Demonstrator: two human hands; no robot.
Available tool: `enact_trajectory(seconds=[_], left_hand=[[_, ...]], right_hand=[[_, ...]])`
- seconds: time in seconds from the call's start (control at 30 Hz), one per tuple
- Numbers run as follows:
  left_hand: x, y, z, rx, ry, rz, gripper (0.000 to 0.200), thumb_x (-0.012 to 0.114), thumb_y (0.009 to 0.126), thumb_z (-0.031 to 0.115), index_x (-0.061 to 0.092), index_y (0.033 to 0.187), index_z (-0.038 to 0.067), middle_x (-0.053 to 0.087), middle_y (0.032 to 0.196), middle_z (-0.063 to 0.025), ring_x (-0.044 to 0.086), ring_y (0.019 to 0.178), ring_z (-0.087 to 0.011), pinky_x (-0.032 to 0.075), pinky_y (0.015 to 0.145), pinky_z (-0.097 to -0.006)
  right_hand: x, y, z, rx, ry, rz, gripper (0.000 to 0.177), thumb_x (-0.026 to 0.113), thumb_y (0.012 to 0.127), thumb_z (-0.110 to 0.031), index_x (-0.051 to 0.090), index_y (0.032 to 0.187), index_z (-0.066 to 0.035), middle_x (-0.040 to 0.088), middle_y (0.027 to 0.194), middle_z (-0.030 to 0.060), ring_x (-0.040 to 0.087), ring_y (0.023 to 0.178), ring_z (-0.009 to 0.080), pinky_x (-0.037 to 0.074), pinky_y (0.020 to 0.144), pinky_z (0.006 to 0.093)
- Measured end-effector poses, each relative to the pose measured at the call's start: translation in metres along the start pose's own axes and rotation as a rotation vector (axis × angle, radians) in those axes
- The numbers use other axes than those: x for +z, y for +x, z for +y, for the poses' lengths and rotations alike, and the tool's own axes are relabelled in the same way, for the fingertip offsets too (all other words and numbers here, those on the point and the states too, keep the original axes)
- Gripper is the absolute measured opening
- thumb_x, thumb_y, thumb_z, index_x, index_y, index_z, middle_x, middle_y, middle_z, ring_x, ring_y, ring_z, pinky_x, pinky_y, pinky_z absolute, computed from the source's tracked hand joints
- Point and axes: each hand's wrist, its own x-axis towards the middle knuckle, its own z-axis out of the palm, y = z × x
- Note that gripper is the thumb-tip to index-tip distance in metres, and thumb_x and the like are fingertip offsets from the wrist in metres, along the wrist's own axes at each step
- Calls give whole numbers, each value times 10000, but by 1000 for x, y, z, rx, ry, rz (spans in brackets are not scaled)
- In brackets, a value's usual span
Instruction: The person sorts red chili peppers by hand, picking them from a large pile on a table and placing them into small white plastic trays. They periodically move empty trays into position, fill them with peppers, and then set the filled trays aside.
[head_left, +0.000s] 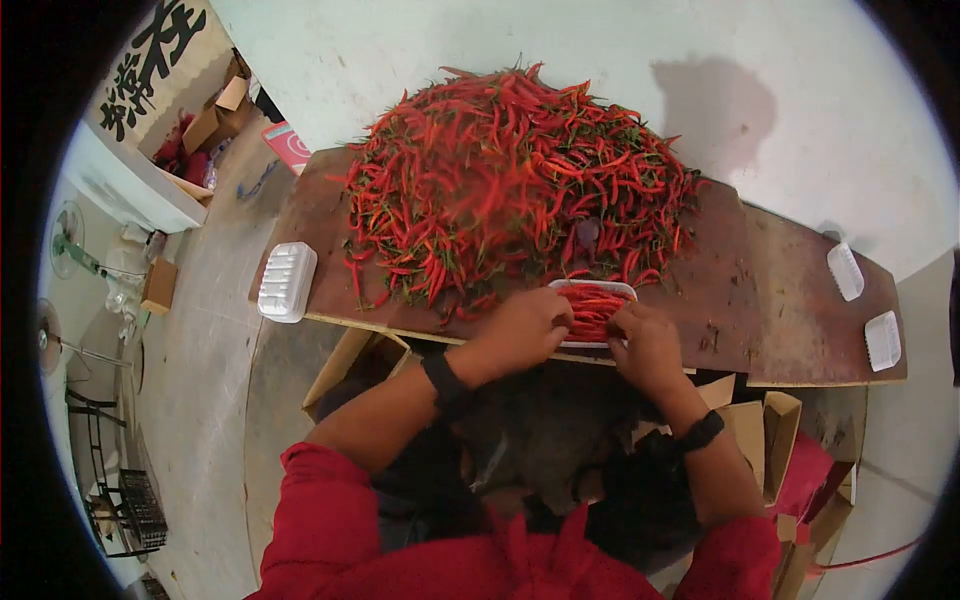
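Note:
A white tray [566,284] filled with red chili peppers [592,309] lies at the table's front edge, between my hands. Most of the chilies in it lie lengthwise, side by side. At the tray's left end is my left hand [530,325], its fingers curled and pinched together; what they hold, if anything, is hidden. My right hand [648,345] bends over the right end, with thumb and fingers closed on the chili ends there. Just behind the tray rises a large heap of red chilies [440,200] with green stems.
White trays [287,283] are stacked at the table's left end. Two single trays, one farther back [846,272] and one nearer [882,341], lie at the right. Cardboard boxes [780,445] stand below the brown tabletop [725,290]. A white wall [800,80] is behind it.

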Motion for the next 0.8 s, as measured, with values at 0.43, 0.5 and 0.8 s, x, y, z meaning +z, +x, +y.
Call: enact_trajectory(seconds=[0.43,0.5,0.8], left_hand=[[9,5,2,34,42,-64,125,624,743,116,604,845,48,608,862,-134,588,855,-330,476,746,-421],[9,5,2,47,43,-53,128,623,745,119,602,850,49,606,863,-133,587,857,-329,476,749,-421],[17,7,0,23,71,-91,129,605,765,150,605,855,57,587,835,-131,579,828,-336,470,722,-440]], right_hand=[[2,4,4,-18,-5,-31,137,672,651,-59,620,777,-59,594,791,106,590,762,325,472,681,413],[4,5,4,-17,2,-51,142,673,650,-58,624,784,-60,597,796,107,592,768,325,473,682,410],[1,4,0,-13,16,-72,165,678,660,-78,636,819,-68,604,829,114,595,820,331,486,713,418]])
